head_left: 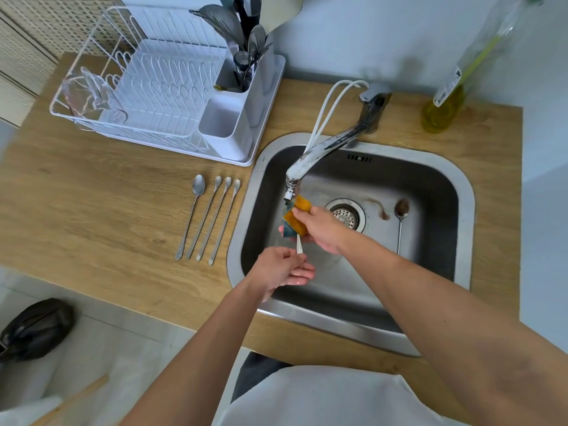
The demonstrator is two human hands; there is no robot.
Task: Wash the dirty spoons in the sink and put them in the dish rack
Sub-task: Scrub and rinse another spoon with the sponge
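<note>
Six loose spoons show in all. One spoon [298,243] is over the sink [353,321], just under the faucet [310,161] spout: the left hand [281,269] pinches its handle end between thumb and fingers, while the right hand [319,230] has its fingers curled round one yellow-and-blue sponge [295,218] folded over the spoon's upper part, which is hidden. A second, dirty spoon [400,222] lies on the sink floor to the right of the drain [345,214], with a brown smear beside its bowl. Four spoons [209,219] lie side by side on the table [107,204] just left of the sink rim, bowls pointing away from the person, handles near each other but not crossing.

Behind them stands one white dish rack [147,87] on its tray, near the table's back-left edge; one clear measuring cup [92,96] lies in it, and its cutlery holder [233,118] carries several dark utensils in the rear compartment. Bare table lies between the four spoons and the rack. One bottle [445,99] stands at the back right corner, well apart from the hands.
</note>
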